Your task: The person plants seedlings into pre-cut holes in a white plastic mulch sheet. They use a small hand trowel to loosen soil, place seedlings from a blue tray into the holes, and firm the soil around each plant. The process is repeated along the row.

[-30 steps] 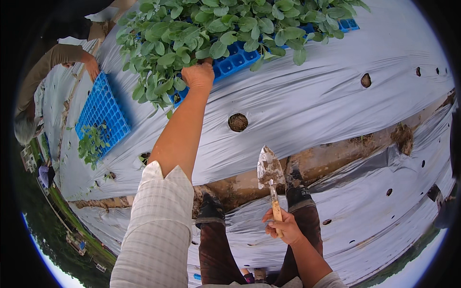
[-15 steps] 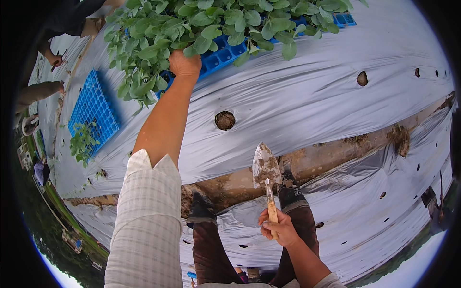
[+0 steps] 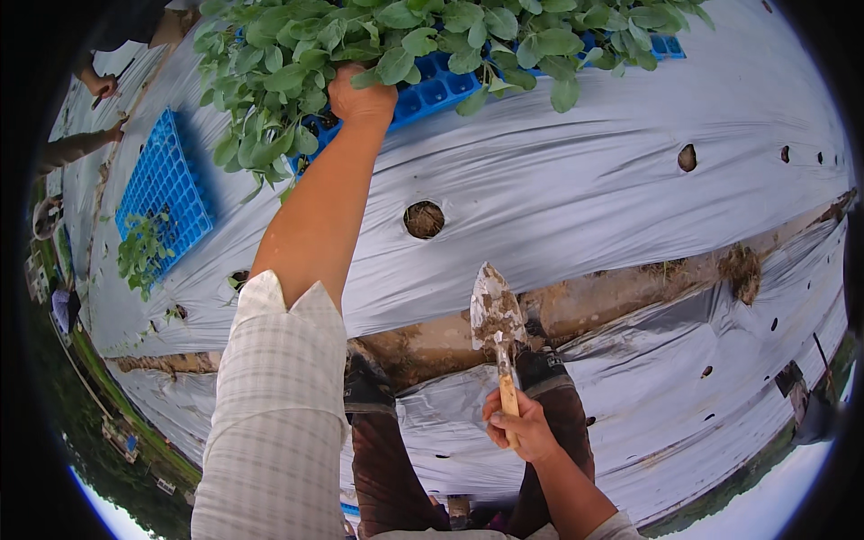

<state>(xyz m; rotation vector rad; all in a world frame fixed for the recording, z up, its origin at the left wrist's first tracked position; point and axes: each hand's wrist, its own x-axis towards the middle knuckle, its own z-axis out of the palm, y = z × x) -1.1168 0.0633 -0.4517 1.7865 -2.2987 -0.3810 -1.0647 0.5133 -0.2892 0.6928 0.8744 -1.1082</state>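
a: grips?
b: right hand (image 3: 525,429): closed round the trowel (image 3: 500,335), blade pointing forward. left hand (image 3: 362,97): fingers hidden among the plants (image 3: 286,74); grip cannot be determined.
a: plants' position?
b: in the tray (image 3: 434,93), by the nearer left hand; the hole (image 3: 423,220) lies between tray and trowel.

Broad green seedling leaves (image 3: 279,76), cropped by the top edge, are hiding the finger ends of the bare left hand (image 3: 363,94) and most of a blue plastic cell tray (image 3: 434,90). The left rim is cutting off a dark-clothed co-worker (image 3: 128,25).
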